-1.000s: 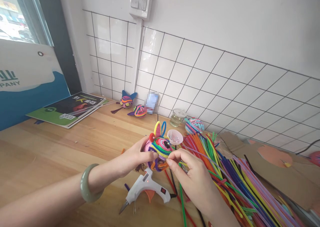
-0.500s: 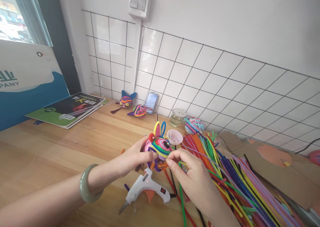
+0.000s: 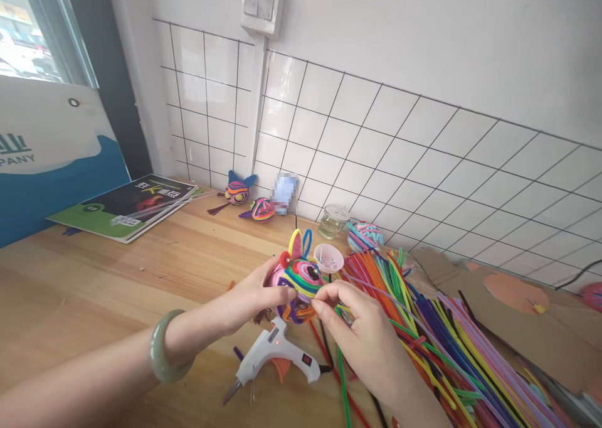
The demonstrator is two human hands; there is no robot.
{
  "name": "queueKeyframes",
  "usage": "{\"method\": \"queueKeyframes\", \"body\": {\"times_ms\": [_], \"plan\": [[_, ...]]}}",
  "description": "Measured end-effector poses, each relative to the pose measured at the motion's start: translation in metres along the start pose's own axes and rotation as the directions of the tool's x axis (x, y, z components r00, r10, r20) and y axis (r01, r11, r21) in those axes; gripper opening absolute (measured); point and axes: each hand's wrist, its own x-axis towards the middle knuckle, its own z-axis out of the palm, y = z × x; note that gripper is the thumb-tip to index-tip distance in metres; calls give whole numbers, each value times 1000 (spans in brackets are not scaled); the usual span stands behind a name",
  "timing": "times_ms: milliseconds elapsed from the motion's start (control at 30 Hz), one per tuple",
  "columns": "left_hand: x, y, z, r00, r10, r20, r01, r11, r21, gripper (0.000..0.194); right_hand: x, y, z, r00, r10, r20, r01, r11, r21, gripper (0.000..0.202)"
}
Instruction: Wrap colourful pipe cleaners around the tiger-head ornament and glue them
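A round, many-coloured pipe-cleaner figure [image 3: 303, 277] with yellow and blue looped ears is held over the table. My left hand [image 3: 256, 290] grips its left side, the thumb lying across the front. At the figure's lower right, my right hand [image 3: 350, 312] has thumb and forefinger pinched together; whatever is between the fingertips is too small to make out. Below both hands lies a white glue gun [image 3: 277, 353], its nozzle pointing to the lower left. A small pink bowl [image 3: 329, 258] with tiny pieces in it stands just behind the figure.
Coloured pipe cleaners [image 3: 451, 346] cover the right side, beside brown cardboard [image 3: 508, 327]. Toward the wall are a glass jar [image 3: 333, 222], a phone [image 3: 285, 192] and finished-looking figures [image 3: 237, 189]. Magazines [image 3: 126, 207] lie at the left.
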Motion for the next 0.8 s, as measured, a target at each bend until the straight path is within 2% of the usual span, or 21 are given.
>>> {"method": "queueKeyframes", "body": {"times_ms": [333, 800], "plan": [[-2, 4, 2, 999, -40, -21, 41, 998, 43, 53, 0, -1, -1, 999, 26, 25, -27, 999, 17, 17], [0, 0, -1, 1000, -19, -3, 19, 1000, 19, 48, 0, 0, 0, 1000, 14, 26, -14, 1000, -1, 17]]}}
